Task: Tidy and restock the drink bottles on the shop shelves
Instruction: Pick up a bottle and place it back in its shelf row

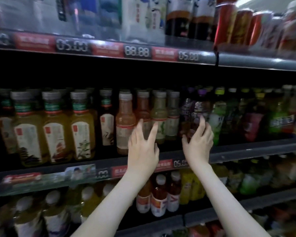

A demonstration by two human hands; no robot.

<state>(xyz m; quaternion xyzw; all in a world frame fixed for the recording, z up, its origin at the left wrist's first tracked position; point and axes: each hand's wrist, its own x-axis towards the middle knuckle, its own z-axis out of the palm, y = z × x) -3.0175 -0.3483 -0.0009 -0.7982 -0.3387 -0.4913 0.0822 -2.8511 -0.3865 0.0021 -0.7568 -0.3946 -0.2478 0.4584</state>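
Both my hands reach up to the middle shelf (246,152), which is packed with upright drink bottles. My left hand (143,147) has its fingers spread and straight in front of a pale green bottle (159,115) and a pink-orange bottle (125,120); it holds nothing. My right hand (199,139) curls its fingers and thumb round the lower part of a purple-capped bottle (201,106) with a purple label, which stands at the shelf front. Whether the left fingertips touch the green bottle is unclear.
Yellow tea bottles (54,127) fill the left of the shelf; green and red drinks (251,124) stand to the right. Red cans (229,24) and cartons are on the shelf above, more bottles (158,197) on the one below. Price strips run along the shelf edges.
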